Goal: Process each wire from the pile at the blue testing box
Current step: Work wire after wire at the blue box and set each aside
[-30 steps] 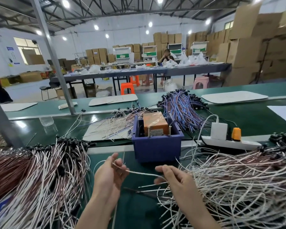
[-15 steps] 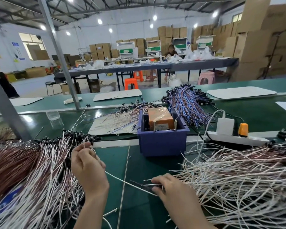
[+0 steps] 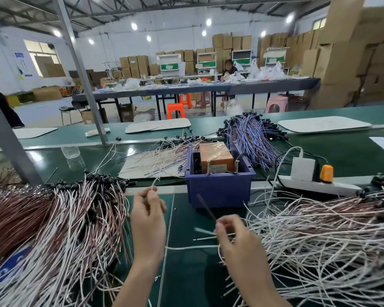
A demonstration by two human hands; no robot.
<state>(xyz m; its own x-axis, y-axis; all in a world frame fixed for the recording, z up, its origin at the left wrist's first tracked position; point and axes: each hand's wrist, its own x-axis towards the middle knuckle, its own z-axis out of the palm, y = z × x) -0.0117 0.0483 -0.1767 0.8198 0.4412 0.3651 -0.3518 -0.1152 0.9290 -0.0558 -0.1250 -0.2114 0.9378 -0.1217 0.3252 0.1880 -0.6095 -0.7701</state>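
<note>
Left hand (image 3: pixel 149 220) has quit the left pile (image 3: pixel 64 229); its fingers and those of the right hand (image 3: pixel 235 238) pinch the wire (image 3: pixel 191 248).

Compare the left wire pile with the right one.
The left pile lies combed, wires roughly parallel with black ends lined along its far edge; the right pile is a loose tangle of loops. The left pile shows a broad brown band at its outer side; the right pile looks mostly white. Both rest on the green table, flanking the blue box.
</note>
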